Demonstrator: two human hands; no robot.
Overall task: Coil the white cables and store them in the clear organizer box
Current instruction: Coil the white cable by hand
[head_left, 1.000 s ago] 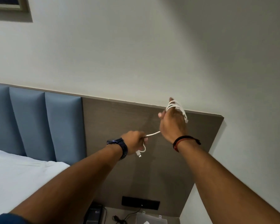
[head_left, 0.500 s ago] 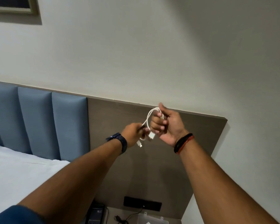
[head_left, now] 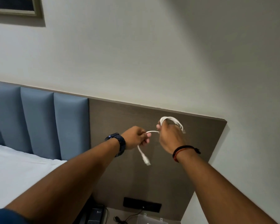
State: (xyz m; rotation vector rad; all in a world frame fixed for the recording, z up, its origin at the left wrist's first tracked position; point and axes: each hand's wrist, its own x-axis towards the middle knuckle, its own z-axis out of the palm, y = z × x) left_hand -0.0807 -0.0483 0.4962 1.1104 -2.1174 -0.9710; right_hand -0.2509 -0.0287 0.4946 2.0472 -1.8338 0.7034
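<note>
Hands [head_left: 152, 136] apart again, white cable [head_left: 171, 121] looped, brown headboard panel [head_left: 116, 120]

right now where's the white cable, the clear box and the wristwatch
white cable [head_left: 152, 131], head view, the stretch between both hands
clear organizer box [head_left: 149, 219], head view, its lid at the bottom edge
wristwatch [head_left: 120, 143], head view, the band

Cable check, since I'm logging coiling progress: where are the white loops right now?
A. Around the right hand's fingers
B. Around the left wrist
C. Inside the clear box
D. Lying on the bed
A: the cable loops wrap the right hand; the left hand holds the loose end.
</note>
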